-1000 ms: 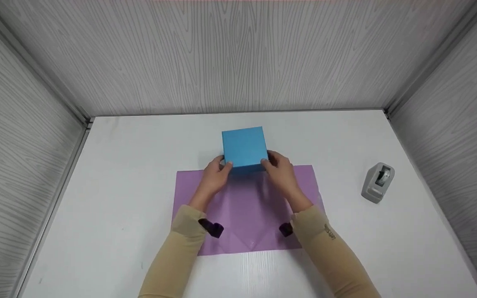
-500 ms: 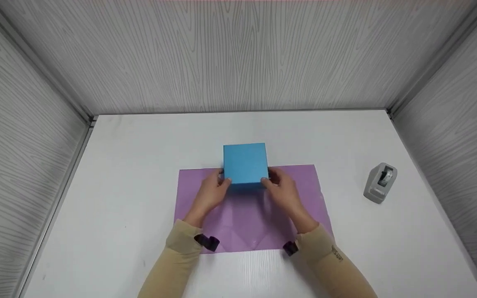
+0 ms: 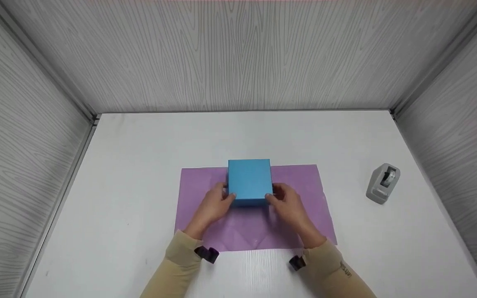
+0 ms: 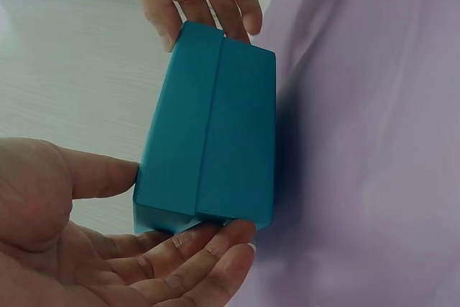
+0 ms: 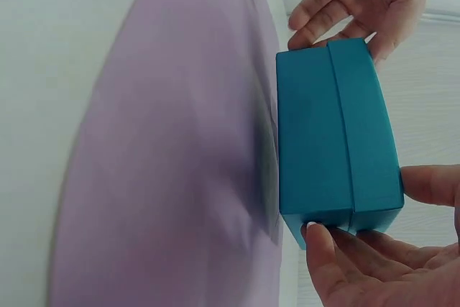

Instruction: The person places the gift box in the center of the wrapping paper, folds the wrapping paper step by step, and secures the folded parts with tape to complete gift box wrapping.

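Note:
Between both hands is a blue lidded box [image 3: 250, 179], its lid seam showing along the side in both wrist views. My left hand [image 3: 214, 204] grips the box's left side, thumb at the near corner and fingers along the side face. On the opposite side, my right hand [image 3: 289, 205] holds it the same way. Beneath lies a sheet of purple paper [image 3: 197, 194], creased near its front edge; the box covers its middle. In the left wrist view the box [image 4: 208, 127] sits close over the paper [image 4: 374, 141], casting a shadow on it.
A grey tape dispenser [image 3: 382, 183] stands on the white table [image 3: 139, 165] to the right of the paper. Grey wood-grain panels [image 3: 238, 54] enclose the table at the back and both sides. Small dark cameras [image 3: 207, 254] are strapped at the wrists.
Both hands have brought the box toward the person, from beyond the paper's far edge to over its middle. The box is now squarer to the paper. The tape dispenser stays put.

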The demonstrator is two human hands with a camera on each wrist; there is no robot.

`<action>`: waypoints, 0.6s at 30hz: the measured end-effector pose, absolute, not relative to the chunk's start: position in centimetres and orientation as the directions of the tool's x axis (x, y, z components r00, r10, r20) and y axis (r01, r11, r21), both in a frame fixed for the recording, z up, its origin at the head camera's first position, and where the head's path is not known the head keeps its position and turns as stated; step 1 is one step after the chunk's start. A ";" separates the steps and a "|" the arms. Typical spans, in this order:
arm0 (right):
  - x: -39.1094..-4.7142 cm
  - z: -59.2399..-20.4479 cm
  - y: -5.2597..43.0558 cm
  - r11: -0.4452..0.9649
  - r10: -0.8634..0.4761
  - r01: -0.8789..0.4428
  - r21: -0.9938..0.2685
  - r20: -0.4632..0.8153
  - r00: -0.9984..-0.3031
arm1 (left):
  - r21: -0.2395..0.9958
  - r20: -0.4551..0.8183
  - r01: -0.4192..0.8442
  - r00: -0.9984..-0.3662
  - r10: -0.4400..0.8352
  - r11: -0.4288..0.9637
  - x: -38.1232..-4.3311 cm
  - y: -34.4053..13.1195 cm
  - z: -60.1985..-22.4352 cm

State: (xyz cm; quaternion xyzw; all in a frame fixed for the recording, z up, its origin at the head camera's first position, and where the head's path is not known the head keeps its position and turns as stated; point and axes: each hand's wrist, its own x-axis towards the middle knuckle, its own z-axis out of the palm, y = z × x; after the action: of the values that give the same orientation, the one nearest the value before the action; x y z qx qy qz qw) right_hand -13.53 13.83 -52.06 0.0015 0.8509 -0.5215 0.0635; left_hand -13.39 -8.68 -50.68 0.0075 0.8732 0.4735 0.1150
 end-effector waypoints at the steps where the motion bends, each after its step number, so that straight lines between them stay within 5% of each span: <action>1: -13.4 -52.2 13.9 0.456 -0.064 0.075 -0.887 -0.117 -0.991 | 0.828 -0.199 -0.101 -0.972 0.122 0.552 -13.3 -8.7 -50.8; 18: -13.8 -52.9 14.5 0.392 -0.079 0.133 -0.910 -0.177 -0.981 | 0.817 -0.199 -0.101 -0.973 0.113 0.567 -13.8 -9.3 -52.4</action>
State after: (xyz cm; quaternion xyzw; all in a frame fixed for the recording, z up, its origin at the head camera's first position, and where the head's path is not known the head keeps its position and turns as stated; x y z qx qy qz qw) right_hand -13.84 14.47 -52.92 0.0161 0.8288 -0.5509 0.0962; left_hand -13.80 -9.34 -52.36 0.0033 0.8777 0.4651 0.1153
